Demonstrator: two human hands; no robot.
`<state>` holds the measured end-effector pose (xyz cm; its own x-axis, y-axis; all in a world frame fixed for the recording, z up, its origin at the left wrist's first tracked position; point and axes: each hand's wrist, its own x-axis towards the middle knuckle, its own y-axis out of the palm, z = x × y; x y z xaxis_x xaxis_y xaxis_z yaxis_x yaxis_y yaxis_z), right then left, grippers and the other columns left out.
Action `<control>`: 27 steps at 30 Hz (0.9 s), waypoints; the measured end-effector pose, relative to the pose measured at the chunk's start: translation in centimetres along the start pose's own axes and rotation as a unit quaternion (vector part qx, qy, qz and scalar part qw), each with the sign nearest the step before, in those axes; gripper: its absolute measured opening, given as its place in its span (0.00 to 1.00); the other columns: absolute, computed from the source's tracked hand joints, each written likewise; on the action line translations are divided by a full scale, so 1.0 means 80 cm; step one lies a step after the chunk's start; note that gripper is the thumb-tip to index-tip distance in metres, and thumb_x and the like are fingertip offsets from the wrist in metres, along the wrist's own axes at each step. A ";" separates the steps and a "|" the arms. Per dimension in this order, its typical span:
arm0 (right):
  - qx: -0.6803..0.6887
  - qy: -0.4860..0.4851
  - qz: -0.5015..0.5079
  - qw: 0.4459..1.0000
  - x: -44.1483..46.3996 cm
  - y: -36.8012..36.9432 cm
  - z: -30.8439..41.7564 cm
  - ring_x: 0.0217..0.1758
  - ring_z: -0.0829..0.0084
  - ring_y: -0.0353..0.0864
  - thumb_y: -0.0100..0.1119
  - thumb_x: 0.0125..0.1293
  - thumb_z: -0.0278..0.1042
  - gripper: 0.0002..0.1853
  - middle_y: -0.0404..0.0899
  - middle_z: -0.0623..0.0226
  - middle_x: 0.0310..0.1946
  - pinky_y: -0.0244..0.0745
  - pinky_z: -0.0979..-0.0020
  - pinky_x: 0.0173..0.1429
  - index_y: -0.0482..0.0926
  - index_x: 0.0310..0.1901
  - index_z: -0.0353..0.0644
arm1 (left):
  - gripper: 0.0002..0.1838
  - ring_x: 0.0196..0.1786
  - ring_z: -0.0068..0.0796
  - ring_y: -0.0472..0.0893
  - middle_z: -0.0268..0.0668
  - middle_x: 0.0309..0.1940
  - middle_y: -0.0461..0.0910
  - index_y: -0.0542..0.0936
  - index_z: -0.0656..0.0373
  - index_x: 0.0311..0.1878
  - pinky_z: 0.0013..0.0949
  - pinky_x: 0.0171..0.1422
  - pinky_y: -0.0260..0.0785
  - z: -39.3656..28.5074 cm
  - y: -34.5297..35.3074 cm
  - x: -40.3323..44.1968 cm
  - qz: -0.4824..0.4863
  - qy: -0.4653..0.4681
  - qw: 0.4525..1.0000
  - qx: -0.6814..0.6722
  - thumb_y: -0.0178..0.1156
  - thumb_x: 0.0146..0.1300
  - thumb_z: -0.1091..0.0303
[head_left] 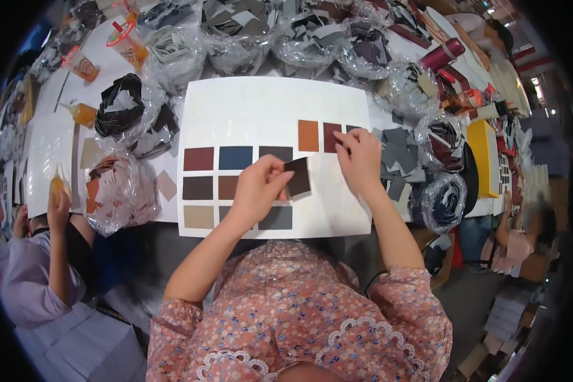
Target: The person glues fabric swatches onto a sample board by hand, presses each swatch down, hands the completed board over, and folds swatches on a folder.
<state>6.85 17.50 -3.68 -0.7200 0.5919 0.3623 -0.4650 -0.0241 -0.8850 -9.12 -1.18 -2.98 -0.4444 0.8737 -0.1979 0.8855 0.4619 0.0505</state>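
Note:
My left hand pinches a dark brown swatch, tilted above the middle of a white sample board. My right hand is over the board's right side, its fingers apart and their tips at the edge of a maroon swatch. To the left of that one lies an orange swatch; a dark swatch is partly hidden behind my right hand. Rows of swatches cover the board's left half, among them a dark red one, a blue one and a beige one.
Plastic bags of swatches ring the board. Loose grey pieces lie at right, before a yellow box. Drink cups and a glue bottle stand at left. A co-worker's hand is at far left, another person at far right.

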 end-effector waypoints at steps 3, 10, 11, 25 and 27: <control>0.037 -0.006 -0.037 0.999 -0.021 -0.010 -0.013 0.45 0.62 0.73 0.62 0.59 0.27 0.10 0.75 0.65 0.40 0.62 0.62 0.51 0.83 0.44 0.46 | 0.07 0.21 0.15 0.75 0.30 0.21 0.75 0.75 0.65 0.34 0.23 0.25 0.66 -0.012 0.015 0.018 0.037 -0.028 0.997 0.057 0.61 0.66 0.73; 0.087 0.041 -0.031 0.995 -0.092 -0.039 -0.012 0.44 0.64 0.73 0.61 0.59 0.26 0.09 0.76 0.67 0.37 0.61 0.63 0.49 0.82 0.42 0.45 | 0.08 0.20 0.16 0.75 0.31 0.19 0.75 0.75 0.65 0.33 0.23 0.23 0.65 0.008 0.030 0.030 0.020 -0.033 0.992 0.117 0.62 0.66 0.72; 0.094 0.043 -0.031 0.994 -0.098 -0.041 -0.010 0.43 0.64 0.73 0.61 0.59 0.25 0.09 0.76 0.67 0.36 0.61 0.63 0.48 0.82 0.42 0.45 | 0.08 0.19 0.15 0.75 0.31 0.19 0.75 0.75 0.65 0.32 0.23 0.23 0.64 0.010 0.032 0.032 0.014 -0.032 0.993 0.115 0.62 0.66 0.72; 0.088 -0.114 0.021 0.989 -0.104 -0.025 0.036 0.47 0.64 0.72 0.69 0.52 0.35 0.19 0.75 0.69 0.42 0.62 0.59 0.53 0.83 0.48 0.49 | 0.08 0.19 0.21 0.78 0.36 0.20 0.79 0.78 0.65 0.32 0.26 0.22 0.66 -0.001 0.045 0.029 -0.017 -0.040 0.981 0.191 0.63 0.64 0.71; 0.077 -0.124 0.021 0.989 -0.103 -0.021 0.039 0.49 0.63 0.72 0.70 0.50 0.36 0.20 0.75 0.68 0.43 0.62 0.58 0.53 0.83 0.48 0.49 | 0.08 0.19 0.21 0.78 0.36 0.20 0.79 0.77 0.65 0.31 0.26 0.22 0.66 -0.001 0.045 0.031 -0.021 -0.043 0.980 0.194 0.63 0.64 0.71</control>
<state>11.95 10.18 -4.29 -0.8354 0.3722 0.4045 -0.4921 -0.1783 -0.8521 -7.05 2.68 -3.18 -0.4831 0.8316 -0.2741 0.8592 0.3899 -0.3312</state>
